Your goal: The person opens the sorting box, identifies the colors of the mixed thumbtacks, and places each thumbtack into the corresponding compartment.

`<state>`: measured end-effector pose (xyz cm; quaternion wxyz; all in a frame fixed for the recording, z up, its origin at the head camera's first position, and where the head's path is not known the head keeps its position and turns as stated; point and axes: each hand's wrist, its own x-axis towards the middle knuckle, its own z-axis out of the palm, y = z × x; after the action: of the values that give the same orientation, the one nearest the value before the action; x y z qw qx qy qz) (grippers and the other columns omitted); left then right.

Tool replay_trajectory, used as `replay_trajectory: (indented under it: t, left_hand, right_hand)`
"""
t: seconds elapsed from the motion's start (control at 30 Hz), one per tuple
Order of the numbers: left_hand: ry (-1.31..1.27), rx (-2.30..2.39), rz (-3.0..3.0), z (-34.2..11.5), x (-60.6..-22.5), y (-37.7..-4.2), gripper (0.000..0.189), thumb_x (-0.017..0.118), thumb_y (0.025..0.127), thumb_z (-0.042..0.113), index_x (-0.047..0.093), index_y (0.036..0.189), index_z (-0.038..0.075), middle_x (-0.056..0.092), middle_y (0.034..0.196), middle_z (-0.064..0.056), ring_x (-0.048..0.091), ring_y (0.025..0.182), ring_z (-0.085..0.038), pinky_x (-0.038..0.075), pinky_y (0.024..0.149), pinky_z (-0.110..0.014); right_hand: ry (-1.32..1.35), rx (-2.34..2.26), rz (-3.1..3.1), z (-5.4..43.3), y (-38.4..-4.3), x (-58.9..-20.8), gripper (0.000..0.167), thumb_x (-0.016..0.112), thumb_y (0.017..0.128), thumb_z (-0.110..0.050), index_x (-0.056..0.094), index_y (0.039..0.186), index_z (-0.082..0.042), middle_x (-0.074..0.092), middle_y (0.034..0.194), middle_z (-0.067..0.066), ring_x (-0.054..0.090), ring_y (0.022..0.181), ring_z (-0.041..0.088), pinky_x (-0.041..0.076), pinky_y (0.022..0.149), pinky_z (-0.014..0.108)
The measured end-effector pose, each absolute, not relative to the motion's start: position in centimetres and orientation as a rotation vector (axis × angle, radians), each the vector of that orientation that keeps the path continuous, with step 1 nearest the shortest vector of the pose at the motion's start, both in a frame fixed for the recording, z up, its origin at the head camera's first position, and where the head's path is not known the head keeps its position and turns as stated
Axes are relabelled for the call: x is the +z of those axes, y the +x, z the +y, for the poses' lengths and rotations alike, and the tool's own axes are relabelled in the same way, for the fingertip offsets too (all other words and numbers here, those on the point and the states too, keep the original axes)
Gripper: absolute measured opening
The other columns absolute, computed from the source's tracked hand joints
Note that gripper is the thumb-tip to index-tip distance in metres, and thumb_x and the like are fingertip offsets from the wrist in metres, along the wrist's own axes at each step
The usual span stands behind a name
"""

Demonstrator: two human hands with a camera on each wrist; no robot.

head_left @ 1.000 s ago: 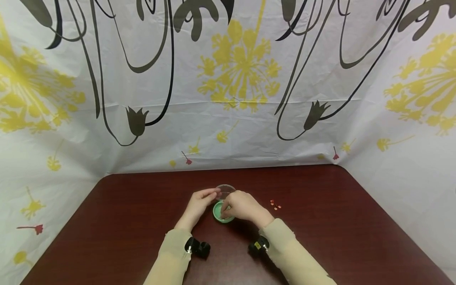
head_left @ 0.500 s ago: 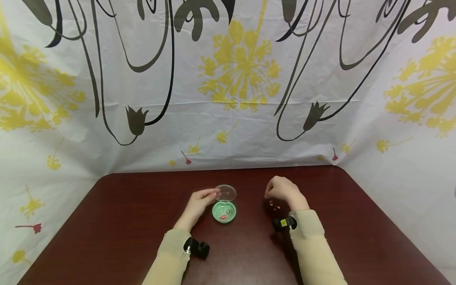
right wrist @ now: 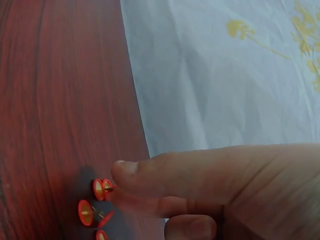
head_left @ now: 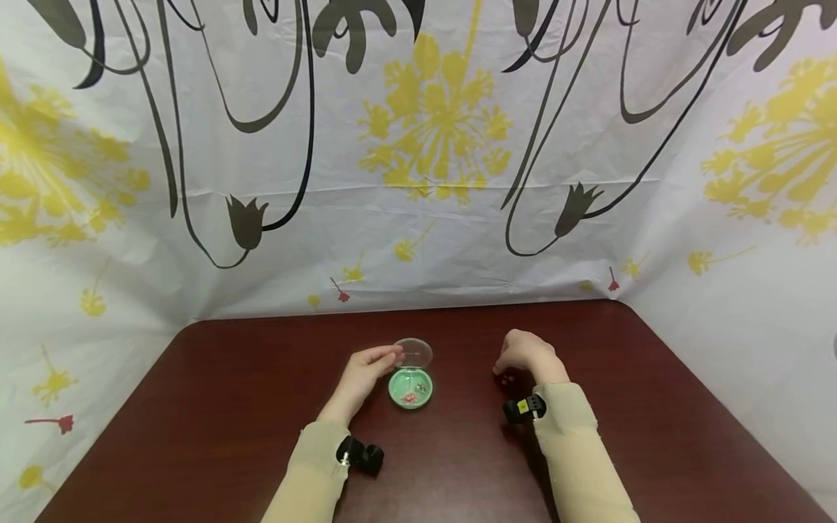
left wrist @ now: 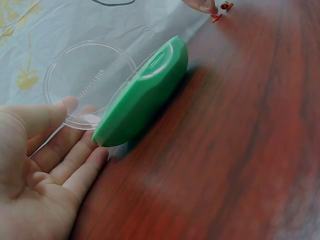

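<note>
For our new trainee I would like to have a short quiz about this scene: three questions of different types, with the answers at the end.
1. Which hand touches the clear lid of the green case? A) only the left; B) only the right; C) both.
2. True or false: all the red tacks are inside the case.
3. Open question: what is the right hand nearest to?

Key
1. A: the left hand holds the lid at its edge.
2. False: several lie loose on the table.
3. The loose tacks; whether it already grips one is not clear.
</note>
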<state>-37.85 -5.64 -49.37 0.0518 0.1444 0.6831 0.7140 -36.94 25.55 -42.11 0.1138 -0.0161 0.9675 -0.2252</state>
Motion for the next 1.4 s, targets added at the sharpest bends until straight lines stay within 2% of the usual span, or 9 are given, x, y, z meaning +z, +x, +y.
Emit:
replay_trajectory:
  t: [0.17, 0.4, 0.6, 0.8, 0.97, 1.1, 1.23, 1.3, 1.4]
  left_hand:
    - [0.442, 2.167, 2.081, -5.6, -49.3, -38.0, 0.027, 0.059, 0.097, 0.007, 0.066, 0.12, -0.005, 0.068, 0.112, -0.018, 0.065, 0.105, -0.028, 0.051, 0.095, -0.037]
    - [0.435, 2.172, 2.077, -5.5, -49.5, -38.1, 0.028, 0.059, 0.097, 0.008, 0.064, 0.12, -0.008, 0.067, 0.113, -0.022, 0.064, 0.107, -0.03, 0.05, 0.096, -0.039]
    - [0.431, 2.179, 2.066, -5.6, -49.5, -38.1, 0.029, 0.06, 0.097, 0.008, 0.064, 0.121, -0.008, 0.066, 0.114, -0.023, 0.063, 0.108, -0.032, 0.049, 0.097, -0.04]
    - [0.433, 2.165, 2.084, -5.6, -49.4, -38.0, 0.029, 0.059, 0.097, 0.009, 0.064, 0.121, -0.007, 0.067, 0.114, -0.021, 0.065, 0.106, -0.027, 0.05, 0.096, -0.038]
    - [0.453, 2.161, 2.093, -5.6, -49.2, -38.0, 0.03, 0.059, 0.097, 0.008, 0.064, 0.121, -0.008, 0.067, 0.114, -0.02, 0.066, 0.104, -0.025, 0.051, 0.095, -0.037]
    - [0.459, 2.163, 2.1, -5.7, -49.0, -38.2, 0.028, 0.059, 0.097, 0.008, 0.065, 0.12, -0.007, 0.068, 0.113, -0.019, 0.066, 0.104, -0.025, 0.052, 0.094, -0.037]
    - [0.463, 2.159, 2.099, -5.7, -49.1, -38.2, 0.028, 0.059, 0.097, 0.009, 0.066, 0.12, -0.005, 0.068, 0.113, -0.018, 0.065, 0.105, -0.025, 0.052, 0.094, -0.037]
    - [0.47, 2.157, 2.097, -5.7, -49.3, -38.1, 0.028, 0.06, 0.097, 0.01, 0.066, 0.12, -0.005, 0.068, 0.113, -0.018, 0.065, 0.106, -0.025, 0.051, 0.095, -0.036]
    - [0.487, 2.144, 2.106, -5.8, -49.8, -37.8, 0.03, 0.06, 0.097, 0.011, 0.065, 0.121, -0.006, 0.068, 0.114, -0.018, 0.065, 0.107, -0.025, 0.051, 0.095, -0.036]
  right_hand:
    - [-0.036, -0.647, 2.843, 25.2, -36.6, -42.0, 0.02, 0.073, 0.077, -0.01, 0.07, 0.058, -0.007, 0.063, 0.055, 0.005, 0.053, 0.049, 0.018, 0.041, 0.047, 0.029]
    - [-0.034, -0.626, 2.845, 25.0, -36.8, -42.2, 0.021, 0.071, 0.079, -0.009, 0.07, 0.059, -0.007, 0.062, 0.055, 0.005, 0.056, 0.051, 0.02, 0.043, 0.048, 0.03]
    - [-0.019, -0.627, 2.878, 25.1, -36.8, -41.9, 0.021, 0.073, 0.078, -0.012, 0.068, 0.058, -0.009, 0.059, 0.054, 0.002, 0.05, 0.051, 0.017, 0.039, 0.049, 0.03]
    - [-0.023, -0.647, 2.937, 25.3, -36.9, -41.3, 0.021, 0.073, 0.079, -0.017, 0.066, 0.06, -0.013, 0.057, 0.057, -0.003, 0.044, 0.056, 0.015, 0.038, 0.052, 0.032]
    - [-0.185, -0.857, 2.982, 25.4, -37.1, -40.2, 0.015, 0.067, 0.085, -0.017, 0.076, 0.077, -0.009, 0.069, 0.079, 0.0, 0.05, 0.062, 0.016, 0.041, 0.056, 0.031]
    - [-0.282, -1.066, 2.99, 25.2, -36.9, -39.0, 0.02, 0.062, 0.094, -0.018, 0.075, 0.096, -0.003, 0.07, 0.099, 0.01, 0.061, 0.083, 0.024, 0.048, 0.067, 0.037]
    - [-0.317, -1.32, 2.921, 24.7, -36.6, -38.4, 0.025, 0.057, 0.099, -0.018, 0.07, 0.107, 0.002, 0.065, 0.113, 0.016, 0.059, 0.104, 0.031, 0.049, 0.085, 0.046]
    - [-0.32, -1.44, 2.869, 24.4, -36.5, -38.3, 0.028, 0.056, 0.1, -0.019, 0.067, 0.111, 0.004, 0.064, 0.112, 0.015, 0.058, 0.101, 0.027, 0.048, 0.086, 0.044]
    - [-0.317, -1.667, 2.711, 24.1, -36.3, -38.3, 0.03, 0.054, 0.101, -0.019, 0.063, 0.114, 0.007, 0.059, 0.085, 0.007, 0.051, 0.074, 0.016, 0.045, 0.07, 0.032]
